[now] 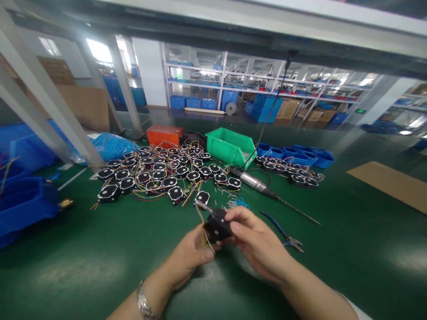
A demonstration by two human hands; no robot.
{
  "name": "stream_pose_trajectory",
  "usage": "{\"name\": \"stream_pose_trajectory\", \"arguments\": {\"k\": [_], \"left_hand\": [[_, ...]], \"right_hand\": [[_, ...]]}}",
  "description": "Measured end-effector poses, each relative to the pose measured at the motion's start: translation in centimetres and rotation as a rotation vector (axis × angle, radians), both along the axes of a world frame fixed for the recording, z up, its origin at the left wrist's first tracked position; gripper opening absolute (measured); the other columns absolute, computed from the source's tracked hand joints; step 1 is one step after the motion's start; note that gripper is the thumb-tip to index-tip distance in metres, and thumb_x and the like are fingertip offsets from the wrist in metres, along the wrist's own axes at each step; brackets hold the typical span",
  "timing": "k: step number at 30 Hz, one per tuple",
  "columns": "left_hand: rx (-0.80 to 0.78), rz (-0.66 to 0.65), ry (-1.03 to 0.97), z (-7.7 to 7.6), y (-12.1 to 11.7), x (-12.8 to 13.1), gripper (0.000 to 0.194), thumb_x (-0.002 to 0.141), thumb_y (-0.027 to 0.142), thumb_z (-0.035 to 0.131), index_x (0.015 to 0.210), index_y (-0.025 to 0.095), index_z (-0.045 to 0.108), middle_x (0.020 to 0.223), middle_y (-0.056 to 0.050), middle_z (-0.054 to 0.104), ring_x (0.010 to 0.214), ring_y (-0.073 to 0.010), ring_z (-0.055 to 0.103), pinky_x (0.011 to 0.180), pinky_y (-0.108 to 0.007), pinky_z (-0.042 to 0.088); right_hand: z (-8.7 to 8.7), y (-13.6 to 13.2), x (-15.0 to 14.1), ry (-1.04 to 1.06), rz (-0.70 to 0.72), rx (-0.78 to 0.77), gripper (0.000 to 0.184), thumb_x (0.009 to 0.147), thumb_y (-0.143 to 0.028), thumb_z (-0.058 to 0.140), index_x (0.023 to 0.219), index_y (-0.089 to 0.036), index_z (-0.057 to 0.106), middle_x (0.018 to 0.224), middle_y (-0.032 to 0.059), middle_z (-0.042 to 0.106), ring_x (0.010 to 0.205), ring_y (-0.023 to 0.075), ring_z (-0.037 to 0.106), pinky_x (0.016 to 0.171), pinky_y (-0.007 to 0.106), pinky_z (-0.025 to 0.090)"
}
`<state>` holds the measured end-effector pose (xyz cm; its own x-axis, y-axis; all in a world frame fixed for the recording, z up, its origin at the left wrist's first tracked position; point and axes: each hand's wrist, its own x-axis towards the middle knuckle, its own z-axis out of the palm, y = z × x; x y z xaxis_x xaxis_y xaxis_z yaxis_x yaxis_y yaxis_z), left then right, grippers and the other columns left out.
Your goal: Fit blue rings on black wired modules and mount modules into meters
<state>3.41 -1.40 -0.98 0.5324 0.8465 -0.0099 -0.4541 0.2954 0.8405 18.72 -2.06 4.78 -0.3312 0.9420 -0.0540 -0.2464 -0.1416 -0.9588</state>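
Note:
A small black motor-like unit [219,225] with thin wires is held between my two hands above the green table. My right hand [255,238] grips its right side, thumb and fingers closed on the casing. From the left and below, my left hand [191,253] closes round the unit's lower left edge, where loose wires [202,218] hang over the fingers. Just beyond lies a similar unit [202,198] with a white-edged face. Loose screws [230,202] and small blue rings [241,203] are scattered behind my right hand.
Many such units [160,168] with tangled wires cover the back left. A green bin [230,144] and orange box [164,135] stand behind them. An electric screwdriver [255,181] with a long bit and blue-handled cutters [283,231] lie right. Blue trays [25,206] stand left; cardboard [392,184] lies far right.

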Motion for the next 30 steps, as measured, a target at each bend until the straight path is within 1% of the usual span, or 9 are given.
{"name": "stream_pose_trajectory", "arguments": {"k": [2,5,7,10,14,21,25,28,30], "left_hand": [[-0.099,0.019,-0.110,0.3,-0.2,-0.2,0.048,0.059,0.032,0.068,0.103,0.019,0.054,0.098,-0.007,0.057,0.091,-0.0197,0.051,0.077,-0.030,0.041],[-0.180,0.113,-0.139,0.5,0.2,-0.5,0.028,0.068,0.026,0.062,0.093,0.015,0.057,0.086,-0.006,0.060,0.076,-0.0142,0.056,0.069,-0.026,0.044],[-0.206,0.202,-0.099,0.5,0.7,-0.5,0.023,0.070,0.022,0.060,0.092,0.013,0.057,0.091,-0.008,0.060,0.081,-0.0158,0.056,0.072,-0.028,0.045],[-0.278,0.291,0.010,0.4,1.2,-0.4,0.024,0.072,0.025,0.057,0.092,0.012,0.053,0.093,-0.011,0.060,0.078,-0.0185,0.059,0.065,-0.029,0.048],[-0.338,0.271,0.037,0.2,1.2,0.0,0.022,0.075,0.027,0.053,0.089,0.011,0.051,0.083,-0.012,0.063,0.060,-0.0142,0.059,0.052,-0.025,0.047],[-0.346,0.243,0.039,0.1,0.9,0.1,0.021,0.071,0.020,0.056,0.088,0.009,0.051,0.081,-0.012,0.064,0.058,-0.0134,0.059,0.054,-0.024,0.048],[-0.332,0.229,0.045,0.1,1.0,0.0,0.021,0.070,0.020,0.058,0.087,0.009,0.052,0.079,-0.012,0.064,0.057,-0.0134,0.059,0.055,-0.025,0.048],[-0.337,0.217,0.052,0.1,1.0,-0.1,0.023,0.069,0.020,0.059,0.087,0.010,0.051,0.079,-0.011,0.064,0.057,-0.0137,0.060,0.056,-0.026,0.048],[-0.342,0.211,0.055,0.1,1.1,-0.1,0.023,0.068,0.021,0.060,0.087,0.010,0.051,0.079,-0.011,0.064,0.057,-0.0137,0.060,0.056,-0.026,0.048]], "right_hand": [[-0.7,-0.7,-1.5,0.074,0.128,-0.073,0.030,0.074,-0.035,0.052,0.098,-0.019,0.044,0.101,0.0051,0.046,0.079,0.0098,0.052,0.066,0.025,0.047],[-1.9,0.4,-1.2,-0.123,0.173,-0.040,0.044,0.076,-0.037,0.048,0.115,-0.022,0.037,0.102,0.0069,0.046,0.069,0.0087,0.054,0.059,0.024,0.046],[-2.5,1.9,0.2,-0.451,0.024,0.084,0.036,0.078,-0.032,0.045,0.111,-0.019,0.044,0.094,0.0055,0.050,0.063,0.0069,0.052,0.059,0.023,0.044],[-3.1,4.0,3.1,-1.071,-0.233,0.324,0.017,0.076,-0.022,0.045,0.086,-0.016,0.057,0.084,0.0028,0.052,0.071,0.0082,0.049,0.069,0.023,0.039],[-3.5,5.1,5.1,-1.510,-0.162,0.377,0.012,0.075,-0.023,0.049,0.079,-0.019,0.059,0.082,0.0013,0.052,0.074,0.0093,0.048,0.068,0.021,0.035],[-4.0,4.5,4.3,-1.674,-0.086,0.437,0.017,0.074,-0.025,0.053,0.089,-0.019,0.056,0.086,0.0029,0.051,0.078,0.0124,0.049,0.070,0.022,0.035],[-3.6,3.4,3.6,-1.584,-0.072,0.510,0.014,0.074,-0.023,0.053,0.087,-0.017,0.054,0.086,0.0028,0.051,0.079,0.0113,0.047,0.070,0.021,0.034],[-2.7,2.5,2.9,-1.436,0.110,0.482,0.008,0.074,-0.020,0.054,0.080,-0.016,0.055,0.081,0.0004,0.052,0.074,0.0078,0.046,0.065,0.017,0.033],[-1.7,2.2,2.6,-1.335,0.387,0.447,0.006,0.072,-0.018,0.056,0.077,-0.015,0.056,0.077,-0.0012,0.053,0.070,0.0056,0.046,0.061,0.015,0.032]]}}
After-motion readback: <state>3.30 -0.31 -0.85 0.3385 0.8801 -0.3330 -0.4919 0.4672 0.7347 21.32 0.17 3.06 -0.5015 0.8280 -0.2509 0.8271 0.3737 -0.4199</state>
